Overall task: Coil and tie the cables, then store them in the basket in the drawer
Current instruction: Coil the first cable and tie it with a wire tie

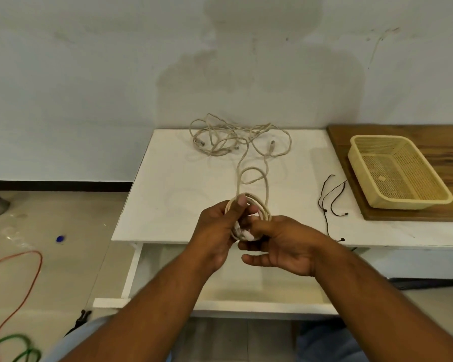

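Note:
A small coil of beige cable (pixel 260 209) hangs between both hands above the white table's front edge. My left hand (pixel 217 231) grips the coil, thumb pressed on top. My right hand (pixel 280 244) holds the coil's lower right side with curled fingers. The cable's free length runs back to a loose tangle of beige cables (pixel 236 139) by the wall. Thin black ties (pixel 330 197) lie on the table at the right. A yellow mesh basket (pixel 439 189) stands on a wooden board. The open drawer (pixel 246 307) is below my hands.
The white table (pixel 173 194) stands against the wall. The wooden board (pixel 450 152) covers its right end. On the floor at left lie a red cable (pixel 34 273), a green cable (pixel 13 346) and a blue cap (pixel 60 239).

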